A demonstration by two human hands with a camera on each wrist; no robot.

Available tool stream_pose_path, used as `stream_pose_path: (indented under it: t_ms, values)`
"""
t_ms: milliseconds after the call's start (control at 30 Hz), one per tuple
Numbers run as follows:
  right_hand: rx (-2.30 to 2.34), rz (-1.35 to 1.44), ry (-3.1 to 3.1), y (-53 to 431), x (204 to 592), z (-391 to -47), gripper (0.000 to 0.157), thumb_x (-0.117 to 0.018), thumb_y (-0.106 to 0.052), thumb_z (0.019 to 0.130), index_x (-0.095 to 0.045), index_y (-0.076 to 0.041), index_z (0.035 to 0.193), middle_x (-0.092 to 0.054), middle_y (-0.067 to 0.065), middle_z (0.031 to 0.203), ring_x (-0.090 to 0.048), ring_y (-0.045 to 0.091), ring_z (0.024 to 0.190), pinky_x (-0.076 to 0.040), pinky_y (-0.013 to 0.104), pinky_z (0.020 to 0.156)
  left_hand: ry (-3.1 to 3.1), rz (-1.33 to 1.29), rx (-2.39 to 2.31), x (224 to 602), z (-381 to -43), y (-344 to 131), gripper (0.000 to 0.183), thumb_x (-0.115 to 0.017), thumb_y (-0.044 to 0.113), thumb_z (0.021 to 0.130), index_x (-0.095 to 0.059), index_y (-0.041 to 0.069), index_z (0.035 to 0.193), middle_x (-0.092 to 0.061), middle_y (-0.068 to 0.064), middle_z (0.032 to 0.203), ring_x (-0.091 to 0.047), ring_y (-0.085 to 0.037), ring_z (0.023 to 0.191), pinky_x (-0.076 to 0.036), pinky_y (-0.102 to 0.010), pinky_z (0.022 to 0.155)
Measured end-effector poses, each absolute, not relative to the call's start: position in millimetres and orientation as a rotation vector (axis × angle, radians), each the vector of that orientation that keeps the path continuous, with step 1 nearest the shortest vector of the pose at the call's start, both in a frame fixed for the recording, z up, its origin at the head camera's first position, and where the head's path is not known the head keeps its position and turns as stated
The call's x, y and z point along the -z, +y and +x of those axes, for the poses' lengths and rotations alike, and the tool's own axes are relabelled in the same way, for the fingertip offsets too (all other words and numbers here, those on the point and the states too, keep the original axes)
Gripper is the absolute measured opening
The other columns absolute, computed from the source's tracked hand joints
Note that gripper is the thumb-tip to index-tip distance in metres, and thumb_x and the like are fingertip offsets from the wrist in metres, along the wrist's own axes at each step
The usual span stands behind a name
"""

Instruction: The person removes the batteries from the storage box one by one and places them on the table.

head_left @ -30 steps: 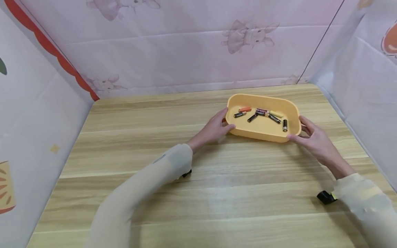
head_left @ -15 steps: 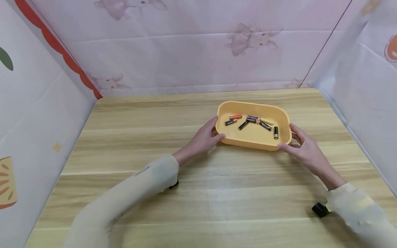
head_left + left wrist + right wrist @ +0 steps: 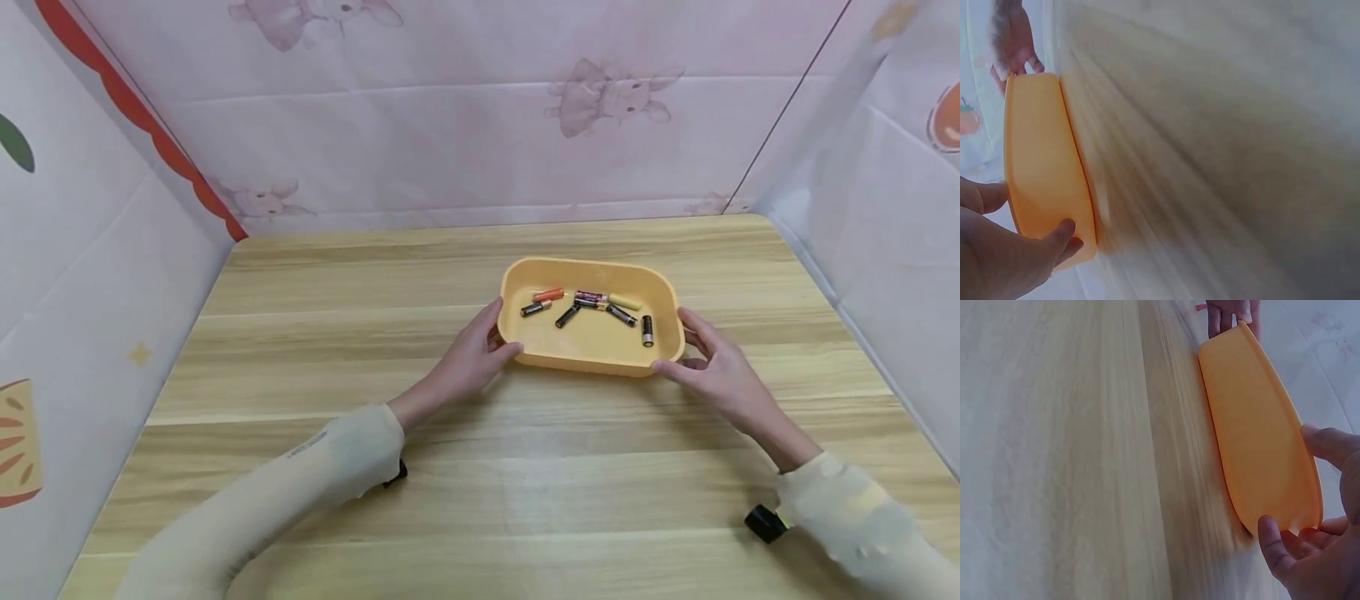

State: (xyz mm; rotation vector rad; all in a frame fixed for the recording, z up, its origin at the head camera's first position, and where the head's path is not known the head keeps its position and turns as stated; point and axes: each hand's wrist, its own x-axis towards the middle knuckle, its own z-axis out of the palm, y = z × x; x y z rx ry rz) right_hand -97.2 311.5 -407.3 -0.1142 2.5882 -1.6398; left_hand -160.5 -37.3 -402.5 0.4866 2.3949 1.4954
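Observation:
In the head view, a shallow yellow plastic tray (image 3: 585, 365) with rounded corners sits on the table, right of centre. Several small batteries lie loose in it: an orange battery (image 3: 548, 294), a pale yellow battery (image 3: 625, 302), a purple battery (image 3: 590, 296) and some black ones, such as the black battery (image 3: 648, 331) by the right end. My left hand (image 3: 471, 357) grips the tray's left end, thumb at the front rim. My right hand (image 3: 723, 379) holds the opposite end likewise. Both wrist views show the tray's outer wall (image 3: 1047, 150) between the two hands.
The wood-grain table (image 3: 525, 500) runs back to a pink wall covering (image 3: 450, 150) printed with rabbits. Pale printed coverings stand along both sides. A small black device (image 3: 765, 523) is at the right sleeve cuff.
Both hands have moved the tray to the left and nearer to me across the table, with the batteries in it. The hands keep their grip at its two ends.

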Motion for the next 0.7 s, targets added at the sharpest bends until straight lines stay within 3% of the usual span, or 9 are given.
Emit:
stream_pose_path:
  t_ms: [233, 467, 700]
  values:
    - [1.657, -0.126, 2.571, 298, 408, -91, 0.099, -0.08, -0.014, 0.094, -0.012, 0.0, 0.164, -0.034, 0.028, 0.16, -0.056, 0.043, 0.125, -0.055, 0.012, 0.088, 2.394, 0.459, -1.525, 404, -148, -50, 0.079, -0.066, 0.01, 0.103, -0.017, 0.003, 0.165, -0.021, -0.014, 0.169, -0.039, -0.027, 0.147, -0.045, -0.03, 0.111]
    - [1.644, -0.135, 2.57, 285, 408, -88, 0.1, -0.081, -0.014, 0.093, -0.013, 0.0, 0.164, -0.036, 0.031, 0.158, -0.059, 0.045, 0.122, -0.055, 0.011, 0.087, 2.419, 0.387, -1.495, 403, -137, -65, 0.08, -0.067, 0.013, 0.103, -0.018, 0.007, 0.165, -0.022, -0.011, 0.17, -0.043, -0.025, 0.145, -0.047, -0.027, 0.109]
    - [1.614, -0.146, 2.599, 275, 409, -84, 0.1, -0.083, -0.018, 0.091, -0.017, -0.001, 0.164, -0.037, 0.03, 0.158, -0.062, 0.043, 0.117, -0.055, 0.012, 0.085, 2.412, 0.387, -1.514, 400, -130, -78, 0.081, -0.068, 0.01, 0.102, -0.018, 0.005, 0.165, -0.022, -0.013, 0.169, -0.043, -0.029, 0.144, -0.048, -0.032, 0.108]
